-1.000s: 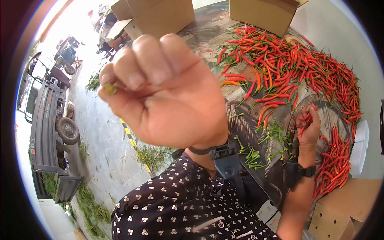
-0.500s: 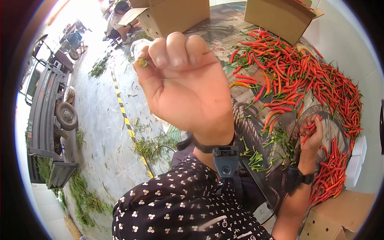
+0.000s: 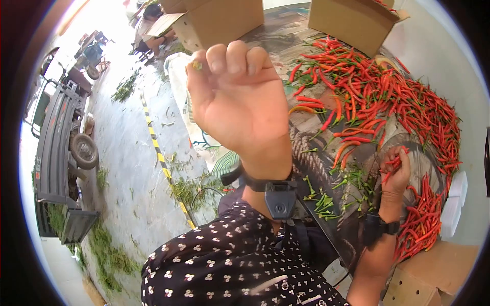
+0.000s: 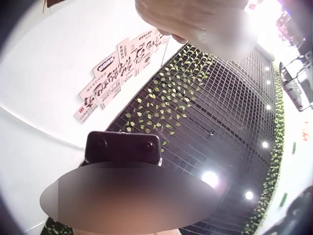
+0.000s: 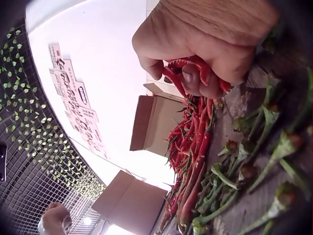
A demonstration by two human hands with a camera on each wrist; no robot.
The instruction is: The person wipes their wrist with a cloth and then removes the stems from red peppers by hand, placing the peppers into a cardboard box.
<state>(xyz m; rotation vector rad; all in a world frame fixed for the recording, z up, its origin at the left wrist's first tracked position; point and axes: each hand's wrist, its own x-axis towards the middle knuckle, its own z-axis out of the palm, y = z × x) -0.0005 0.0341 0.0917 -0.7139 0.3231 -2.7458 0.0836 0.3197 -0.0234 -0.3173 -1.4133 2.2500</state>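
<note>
My left hand [image 3: 242, 97] is raised palm-up before the head camera, its fingers curled. Between thumb and forefinger it pinches a small yellow-green chili stem [image 3: 197, 65], mostly hidden by the fingertips. In the left wrist view, only part of that hand [image 4: 195, 19] shows along the top. Low over the table, my right hand [image 3: 398, 173] holds several red chilies [image 3: 393, 164] in its curled fingers; the right wrist view shows the held chilies [image 5: 195, 63] bent inside the grip. Cut green stems [image 3: 357, 186] lie beside this hand.
A large heap of red chilies [image 3: 388, 86] spreads over the far table, and a stemless pile [image 3: 421, 224] lies near the right forearm. Cardboard boxes [image 3: 224, 23] stand at the back. A patterned sack [image 3: 178, 86], a striped floor line [image 3: 158, 148] and a cart [image 3: 66, 158] are leftward.
My left hand has moved rightward and farther from the head camera, still pinching the stem, its fingers a little looser. The right hand keeps its chilies near the same spot. The sack has come into view.
</note>
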